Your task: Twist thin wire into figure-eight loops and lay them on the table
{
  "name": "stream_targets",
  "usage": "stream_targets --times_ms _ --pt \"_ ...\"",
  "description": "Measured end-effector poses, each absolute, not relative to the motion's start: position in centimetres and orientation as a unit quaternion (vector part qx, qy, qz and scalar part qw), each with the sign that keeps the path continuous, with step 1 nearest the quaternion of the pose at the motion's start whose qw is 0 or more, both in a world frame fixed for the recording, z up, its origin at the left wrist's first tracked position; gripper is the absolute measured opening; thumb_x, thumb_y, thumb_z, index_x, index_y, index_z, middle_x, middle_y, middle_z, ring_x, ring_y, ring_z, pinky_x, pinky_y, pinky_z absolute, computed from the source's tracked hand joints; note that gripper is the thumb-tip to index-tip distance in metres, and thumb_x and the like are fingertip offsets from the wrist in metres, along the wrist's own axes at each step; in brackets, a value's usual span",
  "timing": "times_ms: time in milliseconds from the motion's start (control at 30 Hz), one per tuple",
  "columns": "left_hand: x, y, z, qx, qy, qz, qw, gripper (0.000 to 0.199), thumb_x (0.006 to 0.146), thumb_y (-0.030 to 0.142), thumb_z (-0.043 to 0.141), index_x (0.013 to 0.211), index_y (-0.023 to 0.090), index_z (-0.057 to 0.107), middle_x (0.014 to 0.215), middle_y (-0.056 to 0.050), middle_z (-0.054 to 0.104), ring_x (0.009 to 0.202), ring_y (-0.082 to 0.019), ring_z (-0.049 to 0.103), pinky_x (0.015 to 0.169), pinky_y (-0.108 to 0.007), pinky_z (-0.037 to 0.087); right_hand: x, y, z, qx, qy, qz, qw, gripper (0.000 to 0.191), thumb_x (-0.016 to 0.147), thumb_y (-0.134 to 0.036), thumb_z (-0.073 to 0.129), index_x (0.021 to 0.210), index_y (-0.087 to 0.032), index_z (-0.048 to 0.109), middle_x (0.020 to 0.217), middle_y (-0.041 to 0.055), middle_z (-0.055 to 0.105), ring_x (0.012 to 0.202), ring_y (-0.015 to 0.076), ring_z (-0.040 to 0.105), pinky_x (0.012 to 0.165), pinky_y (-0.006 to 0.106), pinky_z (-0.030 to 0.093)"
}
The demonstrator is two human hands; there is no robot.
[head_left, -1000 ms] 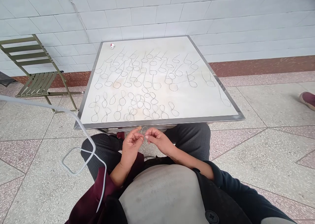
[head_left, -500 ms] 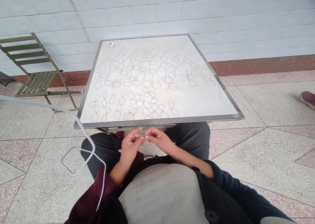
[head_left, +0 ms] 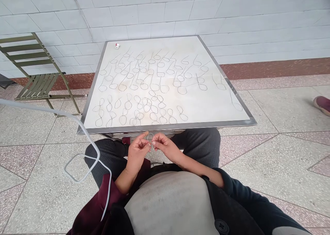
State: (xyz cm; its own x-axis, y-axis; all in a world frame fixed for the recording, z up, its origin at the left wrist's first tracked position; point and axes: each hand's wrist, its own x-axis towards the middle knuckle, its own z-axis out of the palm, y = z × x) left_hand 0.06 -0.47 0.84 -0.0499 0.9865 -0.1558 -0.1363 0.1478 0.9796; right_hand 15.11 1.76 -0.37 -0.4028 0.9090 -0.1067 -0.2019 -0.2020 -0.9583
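A thin wire loop (head_left: 151,134), already bent round, between fingertips.
Left hand (head_left: 136,154) and right hand (head_left: 167,148) pinch it beside the tabletop's (head_left: 213,107) near edge; other bent wires (head_left: 184,120) (figure-eights nearer, tailed single loops farther) lie spread there.

Looks like a simple workshop spot, set up in a plain room or hall. Has a wall (head_left: 177,14) of pale tiles, a red-brown band (head_left: 270,69) along its foot, and a speckled floor (head_left: 260,111) of grey and pinkish slabs. Holds a broad white bench (head_left: 219,104) with a grey edge, spread with many thin wire loops (head_left: 123,119) in rough rows. Includes a green slatted chair (head_left: 41,83) near the wall. Cannot be placed more exactly than that.
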Motion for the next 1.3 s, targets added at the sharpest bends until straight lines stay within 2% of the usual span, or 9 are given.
stream_targets --times_ms 300,533,800,1100,1200,1300 --pt "0.22 -0.50 1.43 0.412 0.529 0.503 0.545 0.042 0.074 0.022 0.070 0.115 0.020 0.064 0.066 0.005 0.057 0.058 -0.008 0.049 0.059 -0.022 0.041 14.68 1.53 -1.09 -0.366 -0.476 0.685 0.413 0.027 0.086 -0.046 0.059 0.086 -0.023 0.046 0.069 -0.0040 0.053 0.064 0.0128 0.052 0.062 0.029 0.043" --pt "0.22 -0.45 1.66 0.446 0.532 0.488 0.530 0.045 0.074 0.020 0.068 0.119 0.020 0.061 0.069 0.004 0.059 0.060 -0.009 0.052 0.060 -0.022 0.043 14.60 1.60 -1.34 -0.381 -0.486 0.664 0.422 0.024 0.086 -0.044 0.058 0.086 -0.023 0.046 0.072 -0.0034 0.050 0.064 0.0128 0.051 0.062 0.029 0.044" --pt "0.31 -0.55 1.29 0.460 0.539 0.489 0.508 0.045 0.075 0.018 0.064 0.120 0.019 0.059 0.069 0.004 0.057 0.063 -0.010 0.051 0.062 -0.022 0.042 14.58 1.49 -0.80 -0.429 -0.555 0.587 0.404 0.010 0.088 -0.030 0.052 0.086 -0.023 0.044 0.070 -0.0051 0.046 0.060 0.0118 0.047 0.064 0.028 0.040" --pt "0.33 -0.66 1.40 0.469 0.538 0.482 0.509 0.049 0.074 0.016 0.063 0.123 0.020 0.057 0.069 0.004 0.057 0.062 -0.009 0.051 0.062 -0.022 0.042 14.59 1.52 -0.89 -0.429 -0.566 0.579 0.400 0.008 0.086 -0.028 0.052 0.086 -0.024 0.046 0.068 -0.0054 0.044 0.058 0.0116 0.044 0.059 0.026 0.039" --pt "0.34 -0.63 1.11 0.472 0.539 0.472 0.513 0.050 0.073 0.016 0.064 0.122 0.020 0.058 0.068 0.005 0.057 0.061 -0.009 0.051 0.061 -0.022 0.042 14.77 1.34 -1.25 -0.440 -0.606 0.536 0.390 0.005 0.084 -0.022 0.050 0.088 -0.024 0.048 0.073 -0.0033 0.047 0.064 0.0131 0.046 0.063 0.027 0.039" --pt "0.31 -0.60 0.73 0.471 0.535 0.463 0.528 0.052 0.073 0.017 0.065 0.124 0.019 0.056 0.068 0.005 0.057 0.061 -0.010 0.051 0.060 -0.022 0.041 14.99 1.16 -1.26 -0.450 -0.648 0.480 0.383 0.012 0.083 -0.017 0.049 0.093 -0.024 0.051 0.077 -0.0016 0.048 0.071 0.0150 0.046 0.069 0.029 0.039"
